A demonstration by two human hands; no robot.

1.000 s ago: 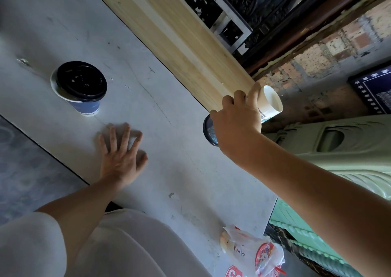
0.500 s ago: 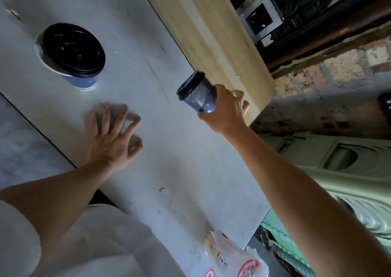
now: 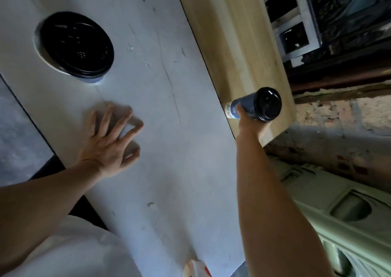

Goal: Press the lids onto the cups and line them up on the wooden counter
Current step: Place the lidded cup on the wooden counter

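A blue paper cup with a black lid (image 3: 257, 105) is on the pale wooden counter (image 3: 228, 33), near the counter's right end. My right hand (image 3: 246, 122) grips the cup's side from below, fingers mostly hidden behind it. A second blue cup with a black lid (image 3: 76, 44) stands on the grey table (image 3: 165, 149) at the upper left; its lid sits skewed, leaving part of the white rim showing. My left hand (image 3: 112, 141) lies flat on the grey table with fingers spread, below that cup and apart from it.
A dark carved frame with a white grid (image 3: 296, 33) runs behind the counter. A brick wall (image 3: 338, 115) and a pale green moulded plastic object (image 3: 338, 213) are to the right. A red and white wrapper (image 3: 194, 268) lies at the table's bottom edge.
My right hand carried the lidded cup from over the grey table rightward to the end of the wooden counter. The left hand stayed flat on the table.
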